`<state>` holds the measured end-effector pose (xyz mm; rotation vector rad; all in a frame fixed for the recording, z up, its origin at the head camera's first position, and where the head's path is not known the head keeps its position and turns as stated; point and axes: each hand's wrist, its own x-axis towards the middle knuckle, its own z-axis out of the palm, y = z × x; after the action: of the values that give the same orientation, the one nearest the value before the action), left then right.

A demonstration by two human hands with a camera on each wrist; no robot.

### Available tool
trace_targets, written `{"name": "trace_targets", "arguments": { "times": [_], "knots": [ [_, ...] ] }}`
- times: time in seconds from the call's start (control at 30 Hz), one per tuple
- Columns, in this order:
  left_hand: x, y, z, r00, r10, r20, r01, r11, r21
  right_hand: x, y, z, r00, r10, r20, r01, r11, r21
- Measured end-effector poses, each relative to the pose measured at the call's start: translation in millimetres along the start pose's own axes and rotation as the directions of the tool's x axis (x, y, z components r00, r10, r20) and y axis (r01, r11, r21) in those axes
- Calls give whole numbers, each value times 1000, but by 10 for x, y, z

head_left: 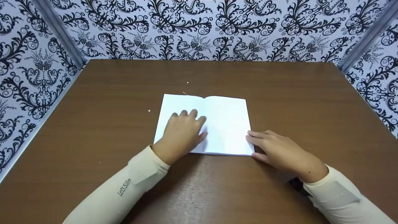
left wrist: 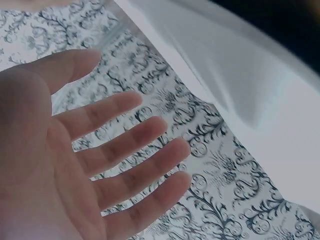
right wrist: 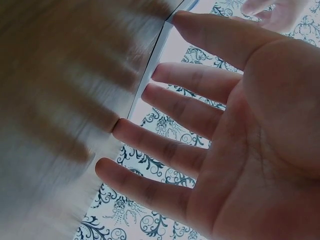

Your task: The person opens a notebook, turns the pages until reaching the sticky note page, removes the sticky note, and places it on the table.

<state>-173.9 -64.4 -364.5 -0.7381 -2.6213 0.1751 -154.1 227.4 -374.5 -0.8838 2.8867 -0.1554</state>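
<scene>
Filling most of the head view: a brown wooden table (head_left: 93, 130), walled on three sides by panels of black-and-white scrollwork wallpaper (head_left: 217, 28). Lying open and flat at the table's centre, a white booklet (head_left: 228, 123) with blank pages, long axis running left to right, centre fold pointing away from the person. Reaching in from the near edge, two arms in cream sleeves (head_left: 124, 189), the left one printed with small grey lettering.

Resting palm-down on the left page, close to the fold: the left hand (head_left: 183, 133), fingers straight and relaxed, pressing the paper flat, gripping nothing. Touching the booklet's near right corner from the side: the right hand (head_left: 279, 151), fingers extended and loose, tips just at the page edge, thumb on the table below the corner. Booklet therefore lying directly under the left hand and to the left of the right fingertips; left hand fully on it, right hand only at its rim.

Scattered on the wood beyond and left of the booklet, a few tiny pale crumbs (head_left: 149, 110).

Wrist views blurred, showing only spread, open fingers (right wrist: 165, 150) against wallpaper.
</scene>
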Motion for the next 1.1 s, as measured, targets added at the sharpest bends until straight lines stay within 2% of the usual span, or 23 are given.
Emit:
{"name": "trace_targets", "arguments": {
  "times": [0.1,0.37,0.6,0.83,1.1],
  "knots": [
    [-5,64,-8,1000,24,14,-24,1000,0,1,-3,-6,1000,9,3,-9,1000,-4],
    [-37,165,29,991,80,105,-76,996,-37,5,-3,-9,1000,11,7,-11,1000,-4],
    [-49,210,57,984,146,103,-138,987,-79,9,-3,-16,1000,14,8,-13,1000,-5],
    [-56,225,75,981,154,122,-146,987,-69,6,3,-10,1000,11,5,-11,1000,-4],
    [-78,209,92,980,165,108,-159,985,-63,4,1,-9,1000,-3,5,3,1000,-1]
  ]
}}
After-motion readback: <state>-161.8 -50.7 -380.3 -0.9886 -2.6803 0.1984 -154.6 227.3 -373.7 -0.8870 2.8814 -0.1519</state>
